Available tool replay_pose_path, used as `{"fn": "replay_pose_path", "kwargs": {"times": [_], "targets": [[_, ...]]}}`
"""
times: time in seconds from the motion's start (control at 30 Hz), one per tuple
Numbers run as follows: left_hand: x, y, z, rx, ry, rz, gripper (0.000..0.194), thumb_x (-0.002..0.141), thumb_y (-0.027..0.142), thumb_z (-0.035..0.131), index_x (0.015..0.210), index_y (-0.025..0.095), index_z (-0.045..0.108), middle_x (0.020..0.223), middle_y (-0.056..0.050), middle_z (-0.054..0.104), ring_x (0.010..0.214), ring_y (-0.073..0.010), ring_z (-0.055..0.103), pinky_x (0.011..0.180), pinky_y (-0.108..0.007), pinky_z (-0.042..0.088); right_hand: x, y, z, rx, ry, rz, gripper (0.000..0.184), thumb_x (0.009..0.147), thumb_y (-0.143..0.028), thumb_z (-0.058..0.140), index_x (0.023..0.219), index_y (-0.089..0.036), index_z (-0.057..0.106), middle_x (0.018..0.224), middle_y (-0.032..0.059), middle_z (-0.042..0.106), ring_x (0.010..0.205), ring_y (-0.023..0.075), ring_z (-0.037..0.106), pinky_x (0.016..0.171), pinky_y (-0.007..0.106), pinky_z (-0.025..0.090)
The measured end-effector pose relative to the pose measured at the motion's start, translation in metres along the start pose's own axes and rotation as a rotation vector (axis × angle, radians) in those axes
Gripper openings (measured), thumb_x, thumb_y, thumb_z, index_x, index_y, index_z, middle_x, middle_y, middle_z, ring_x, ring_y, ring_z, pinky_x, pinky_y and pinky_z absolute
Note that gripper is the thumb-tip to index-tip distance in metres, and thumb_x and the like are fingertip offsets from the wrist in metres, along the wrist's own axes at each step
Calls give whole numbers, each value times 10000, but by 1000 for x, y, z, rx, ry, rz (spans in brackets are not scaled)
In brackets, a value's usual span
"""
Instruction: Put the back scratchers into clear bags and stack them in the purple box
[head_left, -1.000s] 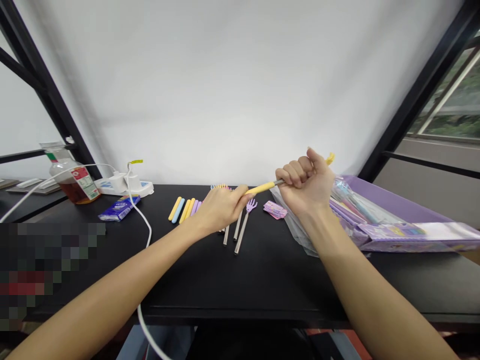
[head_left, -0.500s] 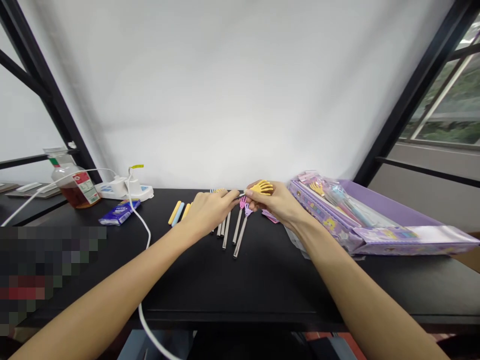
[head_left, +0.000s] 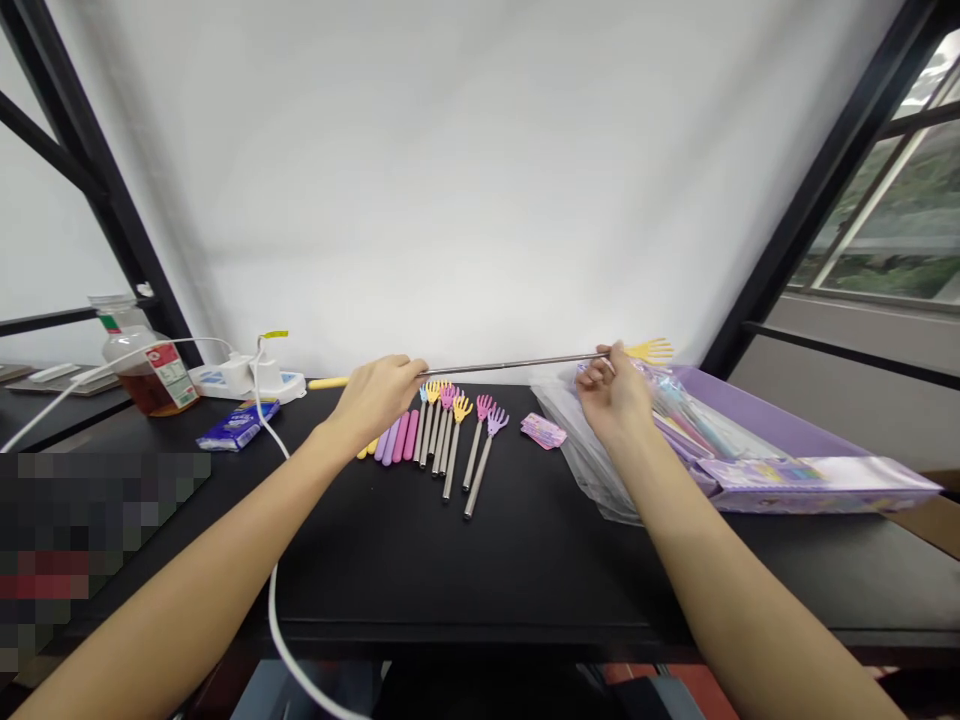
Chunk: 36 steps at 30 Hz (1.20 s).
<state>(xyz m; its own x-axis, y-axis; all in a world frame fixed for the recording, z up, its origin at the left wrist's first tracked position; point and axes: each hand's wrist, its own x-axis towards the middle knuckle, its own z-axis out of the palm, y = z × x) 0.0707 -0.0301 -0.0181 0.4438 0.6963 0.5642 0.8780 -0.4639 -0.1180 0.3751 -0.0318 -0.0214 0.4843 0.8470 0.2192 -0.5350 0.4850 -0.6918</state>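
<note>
A telescopic back scratcher point(head_left: 510, 365) with a yellow claw and yellow handle stretches level between my hands, its metal rod drawn out long. My left hand point(head_left: 382, 393) is closed round its handle end. Near the claw, my right hand point(head_left: 616, 393) pinches the rod. Below them on the black table lie several more back scratchers point(head_left: 480, 465) with pink, purple, yellow and blue claws and metal rods. To their left is a row of loose coloured handles point(head_left: 396, 438), partly behind my left hand. A small stack of pink cards point(head_left: 544, 431) lies to their right.
At right, a purple box point(head_left: 817, 485) holds packaged scratchers, with clear plastic bags point(head_left: 589, 470) beside it. On the left stand a bottle of brown liquid point(head_left: 157, 370), a power strip point(head_left: 292, 385) and a blue packet point(head_left: 238, 426). A white cable point(head_left: 274, 600) crosses the table.
My hands have moved apart, the right one going rightward and the left slightly left. The back scratcher's rod has lengthened between them, and the cards and loose handles are more exposed.
</note>
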Motion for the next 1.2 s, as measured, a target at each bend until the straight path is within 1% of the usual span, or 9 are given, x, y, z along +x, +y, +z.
{"fn": "replay_pose_path", "kwargs": {"times": [0.13, 0.27, 0.37, 0.57, 0.73, 0.83, 0.93, 1.03, 1.2], "targets": [[2, 4, 3, -66, -13, 56, 309, 1008, 363, 432, 1059, 197, 688, 887, -77, 685, 846, -221, 654, 702, -294, 441, -6, -4, 7, 1, 45, -72, 368, 845, -481, 721, 724, -177, 552, 536, -84, 434, 407, 21, 363, 371, 127, 341], [7, -7, -1, -32, -84, -84, 289, 980, 314, 474, 958, 195, 736, 885, -93, 716, 874, -242, 665, 735, -309, 453, 2, -21, 5, 62, 198, -165, 321, 956, -305, 611, 681, -159, 537, 494, -98, 368, 359, 8, 279, 339, 124, 265], [9, -10, -2, 25, -108, -145, 278, 962, 268, 484, 952, 185, 749, 897, -109, 726, 888, -260, 672, 726, -321, 460, 3, -26, 3, 105, 214, -149, 372, 1013, -307, 496, 674, -158, 526, 478, -97, 343, 349, 19, 272, 337, 139, 260], [9, 15, 8, 8, 101, 90, 289, 996, 269, 451, 1164, 182, 670, 911, -101, 713, 877, -248, 658, 813, -352, 486, -10, -20, 9, 139, 175, -114, 383, 1002, -373, 513, 682, -162, 512, 468, -94, 355, 365, 28, 309, 358, 146, 284], [14, 35, 20, -124, 117, 211, 304, 995, 159, 414, 1200, 183, 637, 986, -97, 711, 930, -214, 661, 824, -309, 499, -18, -20, 15, 125, 129, -154, 396, 940, -428, 607, 665, -156, 524, 458, -96, 350, 363, 24, 291, 353, 153, 276], [19, 24, 26, -227, 103, 149, 294, 994, 184, 417, 1150, 190, 667, 1021, -92, 725, 925, -204, 678, 813, -291, 509, -11, -33, 6, 104, 152, -245, 341, 958, -318, 592, 668, -154, 516, 467, -102, 326, 352, 20, 255, 337, 153, 248], [21, 6, 30, -238, 52, 68, 293, 978, 207, 432, 1057, 194, 714, 1003, -84, 748, 916, -218, 694, 824, -302, 513, 4, -48, -13, 183, 329, -264, 384, 1015, -253, 463, 641, -172, 432, 462, -115, 237, 332, 23, 189, 314, 145, 207], [20, -3, 31, -164, -22, 85, 300, 975, 242, 437, 1060, 196, 721, 998, -82, 755, 909, -232, 699, 807, -312, 510, 16, -57, -30, 197, 380, -252, 414, 1042, -295, 411, 648, -171, 434, 473, -122, 206, 335, 24, 168, 317, 143, 200], [17, -9, 29, 26, 20, 95, 317, 1005, 320, 429, 1159, 204, 680, 942, -83, 758, 870, -259, 703, 772, -332, 480, 24, -64, -43, 228, 392, -327, 459, 1049, -299, 385, 620, -165, 479, 463, -111, 203, 349, 35, 182, 324, 155, 214]]}}
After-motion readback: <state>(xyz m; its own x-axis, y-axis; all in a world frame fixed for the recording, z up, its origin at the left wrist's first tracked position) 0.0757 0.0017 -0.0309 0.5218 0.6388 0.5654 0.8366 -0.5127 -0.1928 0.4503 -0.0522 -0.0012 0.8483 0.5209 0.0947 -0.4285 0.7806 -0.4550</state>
